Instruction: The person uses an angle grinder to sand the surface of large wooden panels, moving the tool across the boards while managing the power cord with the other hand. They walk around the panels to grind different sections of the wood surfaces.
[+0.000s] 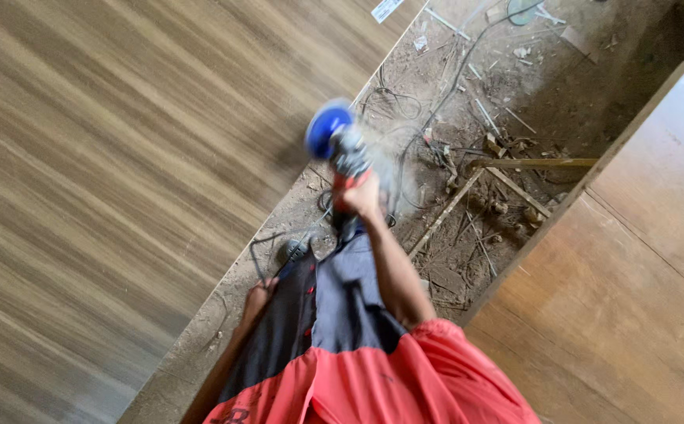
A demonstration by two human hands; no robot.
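Observation:
My right hand (362, 196) is shut on a power grinder (340, 149) with a blue round head (326, 129). I hold it out in front of me, next to the edge of a large wood-grain laminate board (122, 157). The tool is blurred and a haze of dust hangs around it. My left hand (258, 297) hangs low beside my grey and red clothing, close to the board's edge. Its fingers are blurred and nothing shows in them.
A brown plywood panel (640, 267) stands on the right. Between the two boards runs a dusty floor strip (468, 94) littered with cables, wood sticks (530, 163), scraps and a paper label (386, 9). A dark shoe (295, 250) shows near my legs.

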